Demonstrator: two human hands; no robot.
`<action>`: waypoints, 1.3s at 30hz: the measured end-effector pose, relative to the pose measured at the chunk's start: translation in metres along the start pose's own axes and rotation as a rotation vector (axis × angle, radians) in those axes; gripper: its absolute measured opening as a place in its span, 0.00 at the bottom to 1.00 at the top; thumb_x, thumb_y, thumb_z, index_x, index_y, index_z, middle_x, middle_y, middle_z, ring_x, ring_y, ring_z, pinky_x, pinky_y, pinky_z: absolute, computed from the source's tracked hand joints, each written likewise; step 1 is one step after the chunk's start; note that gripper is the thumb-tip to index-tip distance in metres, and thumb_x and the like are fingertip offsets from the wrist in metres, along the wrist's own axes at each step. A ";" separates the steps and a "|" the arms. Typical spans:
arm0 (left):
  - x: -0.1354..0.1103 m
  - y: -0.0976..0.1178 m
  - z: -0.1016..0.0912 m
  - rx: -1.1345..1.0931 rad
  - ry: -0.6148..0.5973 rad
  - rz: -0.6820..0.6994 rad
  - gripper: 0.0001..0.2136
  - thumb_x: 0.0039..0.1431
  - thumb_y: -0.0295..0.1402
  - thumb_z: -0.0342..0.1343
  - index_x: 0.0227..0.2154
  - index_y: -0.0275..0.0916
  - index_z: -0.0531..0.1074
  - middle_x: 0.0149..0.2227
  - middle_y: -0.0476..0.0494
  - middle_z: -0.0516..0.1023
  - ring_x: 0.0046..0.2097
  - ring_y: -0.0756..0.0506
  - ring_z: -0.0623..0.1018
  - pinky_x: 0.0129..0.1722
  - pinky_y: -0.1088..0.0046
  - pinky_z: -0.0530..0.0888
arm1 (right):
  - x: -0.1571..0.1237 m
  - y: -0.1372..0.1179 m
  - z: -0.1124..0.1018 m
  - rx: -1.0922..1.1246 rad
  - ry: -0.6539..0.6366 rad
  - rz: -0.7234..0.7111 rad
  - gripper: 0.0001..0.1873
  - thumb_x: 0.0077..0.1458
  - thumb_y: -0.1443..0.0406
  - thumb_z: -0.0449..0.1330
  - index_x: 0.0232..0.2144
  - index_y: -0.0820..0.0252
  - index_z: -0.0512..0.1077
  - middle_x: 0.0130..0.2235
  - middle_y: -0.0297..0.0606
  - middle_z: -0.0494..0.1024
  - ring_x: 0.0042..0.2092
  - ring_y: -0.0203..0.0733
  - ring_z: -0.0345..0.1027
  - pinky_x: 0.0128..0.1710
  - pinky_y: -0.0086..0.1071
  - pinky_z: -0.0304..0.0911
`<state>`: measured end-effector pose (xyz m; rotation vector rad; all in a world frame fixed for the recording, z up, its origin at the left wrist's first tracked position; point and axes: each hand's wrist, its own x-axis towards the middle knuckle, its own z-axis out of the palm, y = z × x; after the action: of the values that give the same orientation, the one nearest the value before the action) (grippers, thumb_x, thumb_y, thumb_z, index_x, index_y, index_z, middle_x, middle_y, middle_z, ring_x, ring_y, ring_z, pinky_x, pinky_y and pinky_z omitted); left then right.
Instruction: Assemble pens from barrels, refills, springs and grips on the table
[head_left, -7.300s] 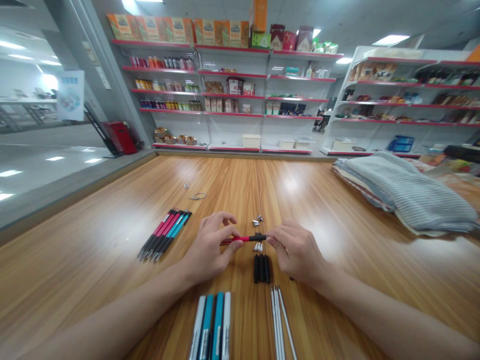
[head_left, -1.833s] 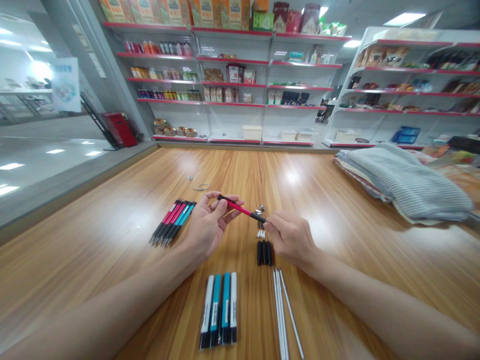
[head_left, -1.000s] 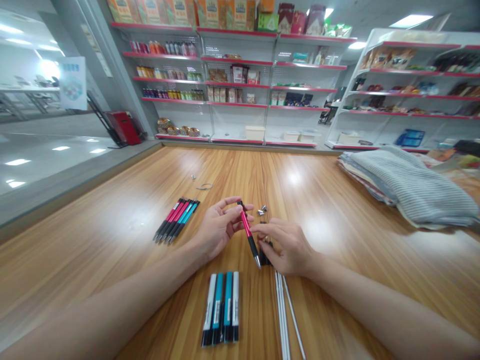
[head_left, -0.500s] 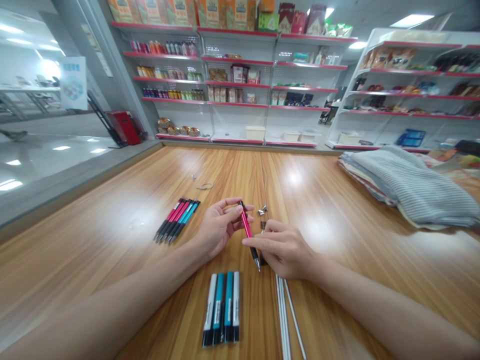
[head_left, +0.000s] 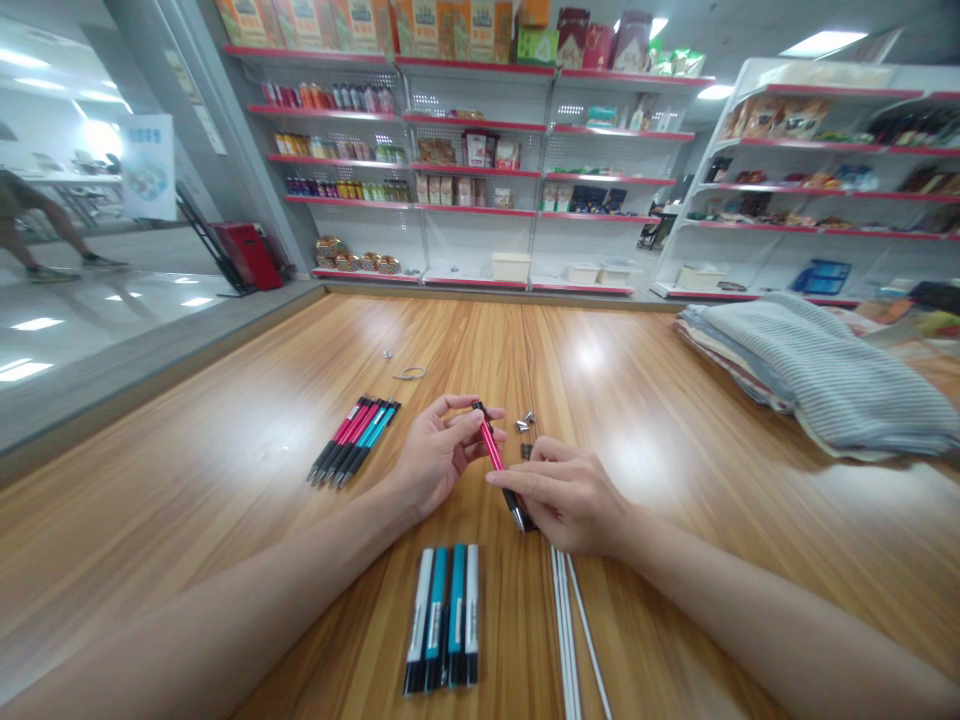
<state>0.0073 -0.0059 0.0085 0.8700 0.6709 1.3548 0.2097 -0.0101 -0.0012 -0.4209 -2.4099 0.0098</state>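
A pink pen [head_left: 491,446] with a black grip and silver tip slants down between my hands above the wooden table [head_left: 645,620]. My left hand [head_left: 448,447] pinches its upper, black-clip end between thumb and fingers. Lower down, my right hand [head_left: 564,497] has its fingers closed around the pen near the grip. Small silver metal tips [head_left: 525,422] lie just beyond my right hand, with black pieces partly hidden by it. Toward me lie teal and white pen barrels [head_left: 457,612] in a row. Thin white refills [head_left: 568,640] rest to their right.
A row of pink and teal pens [head_left: 354,440] lies at the left. Farther back are a thin looped band [head_left: 409,374] and a small metal bit. Folded cloths [head_left: 817,370] are piled at the right. Stocked shelves [head_left: 472,165] stand beyond the table.
The pen's tip has risen slightly and shifted a little right as my right fingers moved on it. A person's legs have come into view at the far left.
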 end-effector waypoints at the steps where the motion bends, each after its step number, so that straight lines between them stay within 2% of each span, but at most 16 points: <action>1: 0.000 0.000 0.000 0.004 -0.004 -0.001 0.13 0.53 0.26 0.61 0.39 0.36 0.64 0.41 0.38 0.80 0.33 0.47 0.81 0.33 0.73 0.77 | 0.000 0.000 0.000 -0.002 0.009 -0.006 0.23 0.54 0.73 0.55 0.52 0.54 0.69 0.43 0.34 0.79 0.30 0.37 0.56 0.31 0.33 0.61; 11: 0.000 0.000 -0.001 -0.008 -0.013 -0.010 0.15 0.54 0.26 0.60 0.42 0.37 0.63 0.42 0.38 0.79 0.34 0.47 0.81 0.32 0.75 0.77 | -0.002 0.004 0.004 -0.015 0.116 -0.005 0.23 0.55 0.72 0.56 0.52 0.54 0.69 0.43 0.36 0.79 0.30 0.37 0.59 0.30 0.32 0.62; 18: 0.001 -0.002 -0.002 -0.013 0.032 -0.001 0.13 0.53 0.25 0.61 0.38 0.35 0.64 0.39 0.38 0.80 0.34 0.47 0.81 0.34 0.73 0.78 | -0.004 0.007 0.003 0.003 0.159 0.063 0.21 0.56 0.70 0.58 0.53 0.54 0.69 0.39 0.37 0.80 0.31 0.36 0.63 0.29 0.30 0.62; 23: 0.002 -0.002 -0.003 0.003 0.044 0.000 0.11 0.52 0.26 0.62 0.35 0.34 0.65 0.38 0.38 0.80 0.34 0.46 0.81 0.33 0.73 0.78 | -0.006 0.008 0.007 0.005 0.187 0.025 0.23 0.55 0.70 0.59 0.53 0.53 0.69 0.39 0.37 0.80 0.30 0.37 0.60 0.29 0.32 0.62; 26: 0.003 -0.001 -0.002 0.005 0.034 -0.022 0.10 0.53 0.25 0.61 0.35 0.34 0.65 0.39 0.37 0.80 0.34 0.46 0.81 0.33 0.74 0.79 | -0.006 0.007 0.006 0.008 0.177 0.019 0.25 0.54 0.71 0.59 0.54 0.53 0.68 0.41 0.37 0.80 0.31 0.37 0.61 0.29 0.32 0.62; 34: -0.001 0.005 0.006 -0.016 0.019 -0.038 0.15 0.55 0.26 0.59 0.43 0.37 0.63 0.39 0.39 0.79 0.35 0.46 0.81 0.33 0.72 0.78 | -0.005 0.007 0.004 -0.019 0.153 0.017 0.23 0.55 0.71 0.58 0.54 0.53 0.68 0.42 0.38 0.80 0.32 0.37 0.62 0.31 0.31 0.65; 39: 0.001 0.012 0.000 -0.014 -0.008 -0.019 0.15 0.55 0.27 0.60 0.44 0.38 0.64 0.38 0.41 0.78 0.34 0.47 0.80 0.32 0.71 0.77 | -0.002 0.005 0.002 -0.014 0.085 0.029 0.25 0.56 0.72 0.56 0.56 0.54 0.66 0.44 0.39 0.79 0.34 0.38 0.65 0.34 0.34 0.67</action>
<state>0.0014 -0.0047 0.0187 0.8557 0.6614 1.3364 0.2115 -0.0060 -0.0044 -0.4543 -2.3213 -0.0116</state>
